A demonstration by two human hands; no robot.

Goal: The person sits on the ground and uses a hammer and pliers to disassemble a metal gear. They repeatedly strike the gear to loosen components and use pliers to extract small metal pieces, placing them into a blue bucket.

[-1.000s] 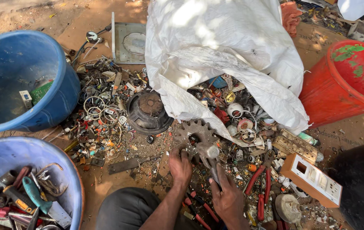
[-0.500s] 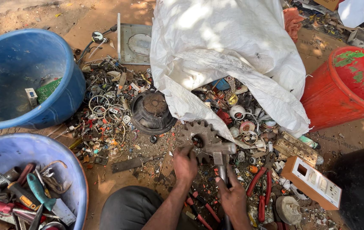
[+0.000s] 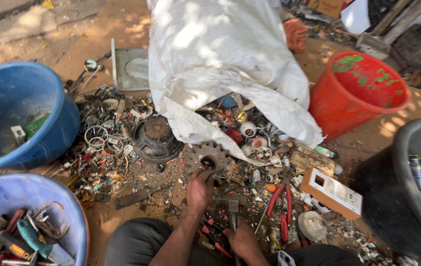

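Note:
A rusty toothed sprocket lies on the dirt among small scrap. My left hand grips its near edge, fingers curled at the centre hole. My right hand is closed on the handle of a hammer. The hammer's dark head lies on the ground just in front of the sprocket, to the right of my left hand. My knees in dark trousers fill the bottom edge.
A white sack spills scrap behind the sprocket. Around it are a round dark speaker, red-handled pliers, a switch plate, a red bucket, a black tub, a blue tub and a blue basin of tools.
The hammer head has come back from the sprocket's right edge toward me. My left hand stays on the sprocket. The view has swung right, bringing the black tub in.

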